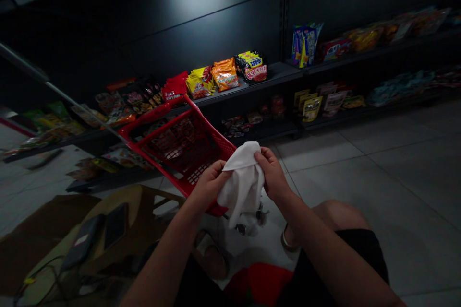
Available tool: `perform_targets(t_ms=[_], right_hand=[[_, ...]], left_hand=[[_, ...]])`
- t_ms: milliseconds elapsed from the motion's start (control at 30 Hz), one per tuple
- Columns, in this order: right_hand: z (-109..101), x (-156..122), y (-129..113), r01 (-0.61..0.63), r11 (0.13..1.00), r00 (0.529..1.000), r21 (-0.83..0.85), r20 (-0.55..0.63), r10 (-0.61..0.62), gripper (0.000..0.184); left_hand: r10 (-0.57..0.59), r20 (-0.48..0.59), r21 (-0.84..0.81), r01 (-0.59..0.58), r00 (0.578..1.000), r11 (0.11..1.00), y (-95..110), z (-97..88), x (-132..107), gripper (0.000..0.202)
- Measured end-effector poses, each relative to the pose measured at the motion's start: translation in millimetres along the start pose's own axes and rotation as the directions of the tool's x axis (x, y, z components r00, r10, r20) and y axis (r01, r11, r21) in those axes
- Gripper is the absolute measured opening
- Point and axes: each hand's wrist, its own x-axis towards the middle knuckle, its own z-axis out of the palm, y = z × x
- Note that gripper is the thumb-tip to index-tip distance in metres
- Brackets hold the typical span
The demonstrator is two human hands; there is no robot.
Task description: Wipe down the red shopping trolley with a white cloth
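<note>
A white cloth (243,184) hangs between both my hands, above the tiled floor. My left hand (208,187) pinches its left edge with closed fingers. My right hand (272,172) grips its upper right corner, fingers closed. Just beyond the cloth stands a red shopping basket (173,146) on wheels, tilted in this view, with its rim close to my left hand. My knees and black shorts show at the bottom.
Dark store shelves (277,74) run along the back, stocked with snack packets (225,74). A brown cardboard box (54,235) with dark devices and cables lies at the lower left. Grey floor tiles (396,168) stretch to the right.
</note>
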Motion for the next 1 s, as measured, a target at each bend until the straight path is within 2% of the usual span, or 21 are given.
perform_targets(t_ms=[67, 100, 167, 233, 267, 333, 400, 433, 467, 533, 667, 833, 933, 1000], right_hand=[[2.1, -4.7, 6.9, 0.062, 0.995, 0.997, -0.082, -0.048, -0.067, 0.041], [4.4, -9.4, 10.1, 0.085, 0.989, 0.996, -0.118, -0.016, -0.087, 0.042], [9.7, -19.9, 15.8, 0.116, 0.977, 0.986, -0.179, 0.143, -0.091, 0.041], [11.8, -25.6, 21.7, 0.140, 0.965, 0.961, -0.222, 0.264, -0.078, 0.038], [10.3, -24.6, 25.4, 0.146, 0.961, 0.967, -0.235, 0.237, -0.089, 0.037], [1.9, -14.5, 35.9, 0.135, 0.960, 0.991, -0.243, 0.011, -0.137, 0.041], [-10.4, 0.9, 50.7, 0.094, 0.969, 0.955, -0.230, -0.254, -0.153, 0.048], [-16.0, 7.7, 59.2, 0.072, 0.972, 0.934, -0.226, -0.327, -0.145, 0.050], [-20.2, 12.5, 68.2, 0.052, 0.973, 0.926, -0.225, -0.355, -0.131, 0.049], [-22.3, 14.4, 85.9, 0.025, 0.976, 0.938, -0.216, -0.332, -0.098, 0.047], [-9.2, -5.5, 116.1, 0.025, 0.975, 0.975, -0.221, -0.212, -0.073, 0.039], [0.5, -39.2, 144.6, 0.053, 0.905, 0.961, -0.422, -0.223, -0.161, 0.028], [1.0, -47.4, 151.6, 0.059, 0.923, 0.988, -0.380, -0.110, -0.109, 0.021], [-1.6, -38.3, 148.0, 0.022, 0.945, 0.995, -0.325, -0.082, -0.051, 0.024]], left_hand=[[0.004, -0.022, 0.011, -0.004, 1.000, 1.000, 2.0, 5.7, -1.2, 0.036], [0.044, -0.031, 0.063, -0.042, 0.999, 0.997, 2.9, 8.9, -1.7, 0.033], [0.175, -0.010, 0.219, -0.168, 0.985, 0.961, 3.0, 13.3, -3.8, 0.025], [0.289, 0.075, 0.363, -0.296, 0.954, 0.883, -1.9, 11.7, -8.9, 0.022], [0.312, 0.113, 0.429, -0.329, 0.943, 0.841, -7.0, 8.4, -13.0, 0.024], [0.277, 0.155, 0.550, -0.315, 0.948, 0.773, -22.9, -0.5, -23.7, 0.041], [0.171, 0.190, 0.630, -0.253, 0.967, 0.734, -43.6, -7.8, -35.3, 0.056], [0.094, 0.237, 0.631, -0.227, 0.967, 0.741, -54.0, -9.5, -40.1, 0.055], [0.033, 0.241, 0.627, -0.182, 0.970, 0.757, -63.5, -9.7, -43.6, 0.050], [-0.049, 0.241, 0.614, -0.113, 0.969, 0.781, -77.7, -6.3, -45.3, 0.047], [-0.041, 0.208, 0.572, -0.087, 0.977, 0.815, -86.4, 5.0, -25.6, 0.051], [0.018, 0.122, 0.475, -0.074, 0.992, 0.877, -87.9, 16.0, 20.7, 0.050], [0.013, 0.101, 0.447, -0.057, 0.995, 0.893, -88.0, 19.3, 44.2, 0.051], [0.002, 0.106, 0.447, -0.050, 0.994, 0.893, -85.6, 16.5, 53.0, 0.053]])
